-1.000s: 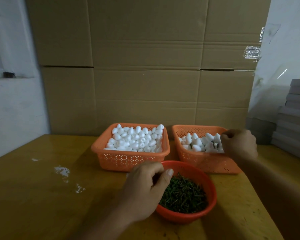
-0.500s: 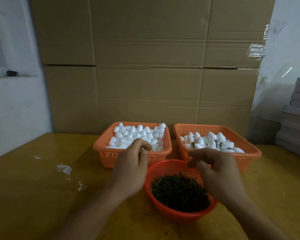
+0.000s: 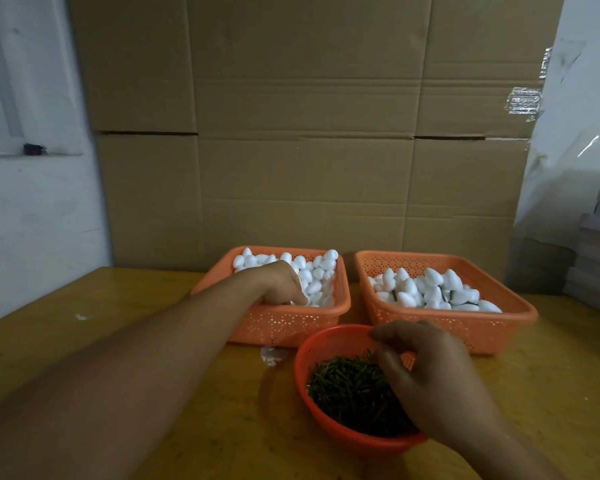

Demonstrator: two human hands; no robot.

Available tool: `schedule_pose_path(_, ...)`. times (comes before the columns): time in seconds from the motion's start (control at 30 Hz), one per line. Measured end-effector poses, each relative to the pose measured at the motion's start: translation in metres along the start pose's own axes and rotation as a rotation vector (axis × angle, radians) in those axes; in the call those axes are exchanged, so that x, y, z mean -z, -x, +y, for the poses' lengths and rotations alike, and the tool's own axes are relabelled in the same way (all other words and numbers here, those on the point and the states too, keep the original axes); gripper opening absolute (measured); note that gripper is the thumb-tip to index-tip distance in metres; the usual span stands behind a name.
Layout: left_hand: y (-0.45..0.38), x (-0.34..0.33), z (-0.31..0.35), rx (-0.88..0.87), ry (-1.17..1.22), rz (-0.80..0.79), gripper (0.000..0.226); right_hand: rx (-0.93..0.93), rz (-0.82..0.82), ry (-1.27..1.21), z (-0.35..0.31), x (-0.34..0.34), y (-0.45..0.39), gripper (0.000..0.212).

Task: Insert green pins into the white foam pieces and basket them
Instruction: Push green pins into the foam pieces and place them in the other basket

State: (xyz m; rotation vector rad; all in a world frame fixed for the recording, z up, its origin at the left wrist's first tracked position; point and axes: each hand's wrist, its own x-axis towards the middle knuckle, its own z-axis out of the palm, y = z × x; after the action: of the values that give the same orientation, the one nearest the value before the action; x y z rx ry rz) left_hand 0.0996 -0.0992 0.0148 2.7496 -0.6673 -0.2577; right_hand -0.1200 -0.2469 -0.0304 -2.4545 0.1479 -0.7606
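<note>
While our left hand (image 3: 280,285) reaches into the left basket (image 3: 284,323) at the far middle of the yellow surface (image 3: 84,358), its fingers curl down among the plain white foam pieces (image 3: 314,277); we cannot tell whether they have closed on one yet. Half a second ago this hand was only at the basket's near rim, so it has gone in for fresh stock. Our right hand (image 3: 426,379) has come back from the right basket (image 3: 444,323), where it was a second ago, and now hangs over the red bowl (image 3: 326,344) near the surface's front edge. Its fingers are loosely bent above the heap of green pins (image 3: 343,386), pinching nothing we can make out. The right basket holds foam pieces with dark green stems showing between them, seemingly finished ones (image 3: 430,292).

We judge that one piece has just been dropped off and a new round is beginning: left hand fetching foam, right hand fetching a pin. A few white crumbs (image 3: 273,355) lie on the surface between bowl and left basket. Cardboard boxes (image 3: 305,133) stand behind the far edge.
</note>
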Motion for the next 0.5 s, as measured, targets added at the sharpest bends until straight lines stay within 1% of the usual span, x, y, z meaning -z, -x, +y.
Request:
schedule_pose_path(0.1, -0.005, 0.003, 0.005, 0.043, -0.073, -0.043, 0.047, 0.010, 0.003, 0.016, -0.002, 0.001, 0.001, 0.024)
schedule_pose_path(0.23, -0.008, 0.005, 0.012, 0.051, -0.182, -0.125, 0.044, 0.016, 0.016, 0.019, -0.002, 0.001, 0.001, 0.024)
schedule_pose_path(0.33, -0.011, 0.003, 0.014, 0.039, -0.223, -0.123, 0.047, 0.017, 0.012, 0.019, -0.002, 0.000, 0.002, 0.024)
schedule_pose_path(0.5, -0.013, -0.005, 0.014, 0.015, -0.368, -0.102, 0.045, 0.027, 0.027, 0.020, -0.002, -0.001, 0.002, 0.023)
